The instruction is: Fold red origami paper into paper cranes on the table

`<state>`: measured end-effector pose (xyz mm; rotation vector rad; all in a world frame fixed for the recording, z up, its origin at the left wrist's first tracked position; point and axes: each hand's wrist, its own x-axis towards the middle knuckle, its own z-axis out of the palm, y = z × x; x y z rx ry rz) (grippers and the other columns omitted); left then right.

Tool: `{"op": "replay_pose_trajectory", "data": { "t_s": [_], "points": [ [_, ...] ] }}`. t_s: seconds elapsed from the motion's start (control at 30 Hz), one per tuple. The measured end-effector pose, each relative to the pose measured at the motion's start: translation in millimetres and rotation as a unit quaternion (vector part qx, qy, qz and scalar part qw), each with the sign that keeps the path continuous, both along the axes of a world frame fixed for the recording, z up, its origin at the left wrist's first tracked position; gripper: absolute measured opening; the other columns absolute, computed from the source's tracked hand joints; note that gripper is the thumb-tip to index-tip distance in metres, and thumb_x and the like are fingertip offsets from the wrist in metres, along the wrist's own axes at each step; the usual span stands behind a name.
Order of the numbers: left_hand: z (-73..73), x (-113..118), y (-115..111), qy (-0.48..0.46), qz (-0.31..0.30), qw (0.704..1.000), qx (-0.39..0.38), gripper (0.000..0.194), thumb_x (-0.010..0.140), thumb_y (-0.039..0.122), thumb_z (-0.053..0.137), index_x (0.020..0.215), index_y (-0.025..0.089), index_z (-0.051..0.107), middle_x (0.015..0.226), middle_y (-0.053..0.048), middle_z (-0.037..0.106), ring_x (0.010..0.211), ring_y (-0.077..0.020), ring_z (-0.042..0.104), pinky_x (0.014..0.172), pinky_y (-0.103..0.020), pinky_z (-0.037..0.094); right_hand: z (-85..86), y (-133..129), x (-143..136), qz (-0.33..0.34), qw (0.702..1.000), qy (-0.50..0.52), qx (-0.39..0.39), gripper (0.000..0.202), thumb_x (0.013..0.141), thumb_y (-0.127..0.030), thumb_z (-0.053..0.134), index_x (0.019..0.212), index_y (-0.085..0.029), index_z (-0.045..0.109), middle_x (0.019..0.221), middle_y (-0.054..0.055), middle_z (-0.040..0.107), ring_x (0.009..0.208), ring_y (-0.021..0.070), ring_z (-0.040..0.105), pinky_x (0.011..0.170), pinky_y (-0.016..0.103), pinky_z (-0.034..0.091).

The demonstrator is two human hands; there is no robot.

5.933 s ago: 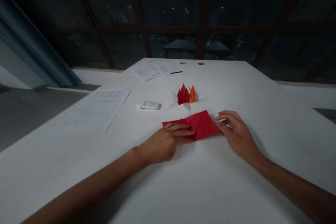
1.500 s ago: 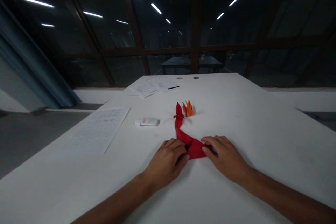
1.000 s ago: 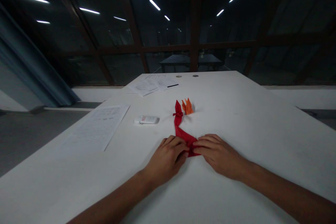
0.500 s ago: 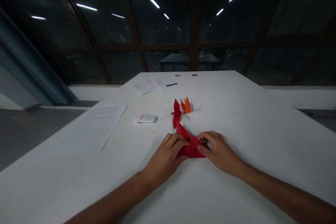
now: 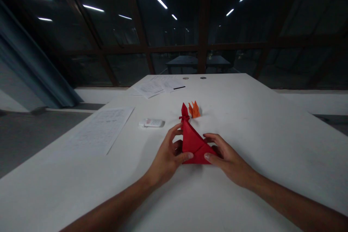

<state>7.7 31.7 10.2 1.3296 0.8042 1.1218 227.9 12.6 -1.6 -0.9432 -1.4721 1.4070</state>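
Looking from the head view, the folding seems only partway along: the red paper (image 5: 196,143) is already a triangle with a slanting crease, but its long edge gapes, so the layers look not yet pressed flat — how many folds remain cannot be told. It sits tilted between the left hand (image 5: 165,157) and the right hand (image 5: 231,161), each grip narrowed on a side of it, thumb in front. Just beyond its tip stand a red folded figure (image 5: 184,111) and an orange folded figure (image 5: 195,110). The white table (image 5: 261,116) also bears printed sheets (image 5: 100,128) — and dark windows (image 5: 174,25) and a blue curtain (image 5: 29,58) enclose the room.
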Motion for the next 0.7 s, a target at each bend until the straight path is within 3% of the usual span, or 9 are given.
{"op": "replay_pose_trajectory", "data": {
  "t_s": [0.1, 0.17, 0.27, 0.33, 0.43, 0.57, 0.7],
  "points": [
    [-2.7, 0, 0, 0.023, -0.003, 1.0, 0.004, 0.083, 0.074, 0.019, 0.083, 0.142, 0.035, 0.038, 0.137, -0.009, 0.047, 0.093, -0.0194, 0.065, 0.075, -0.037, 0.06, 5.3, -2, -2, 0.056, 0.998, 0.01, -0.018, 0.037, 0.093, -0.029, 0.065, 0.128, -0.023, 0.055, 0.121, 0.005, 0.065, 0.104, 0.0205, 0.062, 0.09, 0.035, 0.05],
    [-6.4, 0, 0, 0.086, 0.036, 0.994, 0.062, 0.077, 0.074, 0.017, 0.082, 0.139, 0.033, 0.043, 0.129, -0.007, 0.052, 0.097, -0.0199, 0.063, 0.083, -0.04, 0.058, 7.6, -4, -6, 0.065, 0.998, 0.002, -0.016, 0.026, 0.095, -0.029, 0.063, 0.119, -0.021, 0.061, 0.11, 0.005, 0.068, 0.099, 0.0201, 0.063, 0.087, 0.033, 0.05],
    [-8.6, 1, 0, 0.224, 0.152, 0.947, 0.172, 0.069, 0.071, 0.012, 0.081, 0.131, 0.031, 0.053, 0.121, -0.004, 0.055, 0.108, -0.0218, 0.056, 0.098, -0.043, 0.049, 10.8, -12, -12, 0.036, 0.999, -0.03, 0.02, 0.028, 0.095, -0.028, 0.063, 0.121, -0.022, 0.061, 0.112, 0.004, 0.068, 0.1, 0.0203, 0.063, 0.089, 0.034, 0.05],
    [-6.5, 2, -2, 0.274, 0.181, 0.926, 0.187, 0.067, 0.072, 0.009, 0.077, 0.13, 0.03, 0.053, 0.109, -0.002, 0.058, 0.096, -0.0187, 0.056, 0.09, -0.038, 0.051, 13.1, -18, -15, 0.029, 0.998, -0.052, 0.037, 0.034, 0.094, -0.03, 0.066, 0.126, -0.023, 0.059, 0.114, 0.005, 0.068, 0.1, 0.0207, 0.064, 0.089, 0.035, 0.05],
    [-1.2, 4, -7, 0.23, 0.114, 0.955, 0.145, 0.059, 0.081, 0.009, 0.067, 0.133, 0.028, 0.046, 0.089, 0.003, 0.059, 0.075, -0.014, 0.057, 0.073, -0.03, 0.051, 15.4, -25, -17, 0.039, 0.997, -0.059, 0.033, 0.042, 0.094, -0.036, 0.066, 0.132, -0.024, 0.054, 0.112, 0.006, 0.068, 0.094, 0.0202, 0.065, 0.085, 0.035, 0.053],
    [3.4, 8, -15, 0.128, 0.018, 0.987, 0.091, 0.05, 0.09, 0.019, 0.062, 0.134, 0.026, 0.041, 0.097, 0.0, 0.062, 0.084, -0.0151, 0.065, 0.081, -0.032, 0.054, 12.5, -27, -18, 0.02, 0.998, -0.054, 0.035, 0.038, 0.097, -0.04, 0.061, 0.13, -0.024, 0.053, 0.107, 0.006, 0.068, 0.09, 0.0187, 0.066, 0.082, 0.033, 0.055],
    [4.8, 10, -20, 0.101, 0.006, 0.992, 0.074, 0.041, 0.094, 0.029, 0.063, 0.129, 0.024, 0.044, 0.098, -0.002, 0.062, 0.087, -0.0158, 0.065, 0.084, -0.033, 0.055, 6.8, -26, -20, 0.01, 0.997, -0.063, 0.038, 0.034, 0.098, -0.038, 0.06, 0.129, -0.023, 0.055, 0.101, 0.004, 0.069, 0.086, 0.0178, 0.066, 0.079, 0.032, 0.055]
  ]
}}
